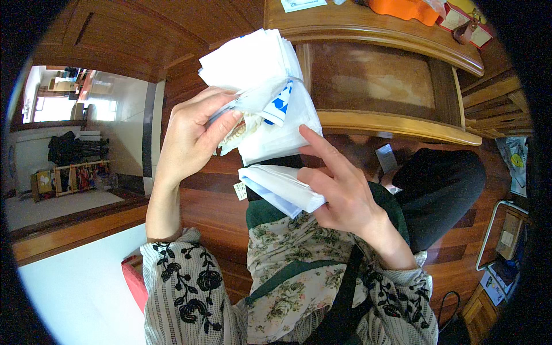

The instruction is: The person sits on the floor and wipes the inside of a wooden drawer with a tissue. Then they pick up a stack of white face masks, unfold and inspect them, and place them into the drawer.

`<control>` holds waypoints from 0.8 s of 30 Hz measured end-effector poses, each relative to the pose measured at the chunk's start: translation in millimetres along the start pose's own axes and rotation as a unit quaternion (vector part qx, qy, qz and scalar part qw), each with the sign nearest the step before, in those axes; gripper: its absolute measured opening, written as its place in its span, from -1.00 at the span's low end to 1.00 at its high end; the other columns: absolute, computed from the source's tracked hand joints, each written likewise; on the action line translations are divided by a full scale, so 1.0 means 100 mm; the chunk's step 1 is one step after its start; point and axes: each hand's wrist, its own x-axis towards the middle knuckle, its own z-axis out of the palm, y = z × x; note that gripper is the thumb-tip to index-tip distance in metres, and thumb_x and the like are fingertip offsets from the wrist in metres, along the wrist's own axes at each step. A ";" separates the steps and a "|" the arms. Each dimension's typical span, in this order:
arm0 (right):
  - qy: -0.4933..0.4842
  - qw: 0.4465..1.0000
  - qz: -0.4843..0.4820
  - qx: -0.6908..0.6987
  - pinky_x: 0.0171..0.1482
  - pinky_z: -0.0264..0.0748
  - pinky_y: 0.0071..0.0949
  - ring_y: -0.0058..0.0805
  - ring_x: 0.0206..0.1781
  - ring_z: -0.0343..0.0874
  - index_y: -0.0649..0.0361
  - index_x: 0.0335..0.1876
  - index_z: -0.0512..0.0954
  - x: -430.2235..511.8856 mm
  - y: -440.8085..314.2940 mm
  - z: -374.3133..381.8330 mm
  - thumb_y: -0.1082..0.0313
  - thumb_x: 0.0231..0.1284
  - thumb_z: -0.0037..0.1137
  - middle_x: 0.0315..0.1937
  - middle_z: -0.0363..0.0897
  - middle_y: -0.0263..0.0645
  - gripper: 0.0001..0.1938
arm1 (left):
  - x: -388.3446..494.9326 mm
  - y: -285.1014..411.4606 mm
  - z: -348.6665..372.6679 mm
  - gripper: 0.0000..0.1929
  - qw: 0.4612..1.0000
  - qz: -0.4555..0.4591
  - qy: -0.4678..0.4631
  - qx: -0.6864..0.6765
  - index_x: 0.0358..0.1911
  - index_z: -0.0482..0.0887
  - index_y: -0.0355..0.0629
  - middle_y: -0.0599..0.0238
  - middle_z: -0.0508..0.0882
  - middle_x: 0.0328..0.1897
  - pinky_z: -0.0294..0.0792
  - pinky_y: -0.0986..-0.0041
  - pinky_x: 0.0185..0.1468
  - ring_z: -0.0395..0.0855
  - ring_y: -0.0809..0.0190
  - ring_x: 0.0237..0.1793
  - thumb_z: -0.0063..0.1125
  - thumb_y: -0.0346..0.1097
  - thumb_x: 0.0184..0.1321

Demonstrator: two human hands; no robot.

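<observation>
My left hand (189,129) pinches the gathered edge of a thin translucent plastic bag (263,97) between thumb and fingers. Beside and behind it is a stack of folded white sheets (248,56), with a blue-and-white printed piece (279,103) showing at its middle and a crumpled, yellowish wad below the pinch. My right hand (340,185) holds a folded white sheet or packet (284,185) with a pale blue inner side. Its index finger touches the lower right edge of the white bundle (280,138). What material the folded pieces are, I cannot tell.
A wooden drawer (371,82) is pulled out ahead, below a wooden top (319,21) with an orange container (405,10). A white surface (86,293) lies at lower left, near a red object (134,280). At right, a metal-framed rack (489,237) stands on the wooden floor.
</observation>
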 end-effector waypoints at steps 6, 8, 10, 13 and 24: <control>0.004 0.997 0.000 0.073 -0.22 0.61 -0.25 -0.07 -0.13 0.60 0.18 -0.20 0.50 0.15 -0.10 0.04 0.59 -0.24 0.18 0.29 0.17 0.17 -0.65 | 0.01 -0.05 -0.03 -0.76 1.000 0.010 -0.009 -0.017 -0.19 0.62 -0.41 0.06 0.65 -0.18 0.43 0.43 -0.10 0.63 0.16 -0.21 0.13 -0.34 0.20; 0.007 0.998 0.017 0.060 -0.23 0.60 -0.24 -0.05 -0.16 0.60 0.18 -0.16 0.48 0.20 -0.12 0.06 0.59 -0.23 0.16 0.30 0.14 0.18 -0.62 | 0.00 -0.01 -0.03 -0.75 1.000 0.004 -0.003 -0.013 -0.18 0.62 -0.41 0.07 0.65 -0.18 0.42 0.44 -0.09 0.63 0.16 -0.20 0.13 -0.33 0.21; 0.009 0.999 0.004 0.050 -0.23 0.59 -0.19 0.04 -0.17 0.59 0.16 -0.09 0.45 0.23 -0.08 0.08 0.56 -0.19 0.15 0.30 0.11 0.22 -0.59 | 0.00 -0.01 -0.04 -0.75 1.000 0.000 0.001 -0.027 -0.19 0.62 -0.42 0.09 0.65 -0.20 0.42 0.46 -0.10 0.61 0.19 -0.21 0.11 -0.32 0.23; -0.027 0.996 0.034 0.072 -0.22 0.58 -0.16 0.13 -0.16 0.56 0.17 -0.09 0.46 0.22 -0.07 0.11 0.53 -0.17 0.17 0.30 0.08 0.25 -0.60 | 0.00 -0.03 -0.04 -0.73 0.997 -0.019 0.003 -0.069 -0.21 0.62 -0.42 0.13 0.64 -0.24 0.39 0.49 -0.17 0.56 0.26 -0.28 0.06 -0.28 0.28; -0.044 0.992 0.029 0.115 -0.04 0.52 -0.21 0.18 0.02 0.48 0.15 -0.10 0.50 0.18 -0.05 0.08 0.54 -0.16 0.18 0.26 0.15 0.27 -0.62 | 0.01 -0.08 0.01 -0.71 0.994 -0.043 0.016 -0.097 -0.28 0.62 -0.38 0.25 0.57 -0.42 0.32 0.52 -0.31 0.46 0.36 -0.42 -0.02 -0.22 0.34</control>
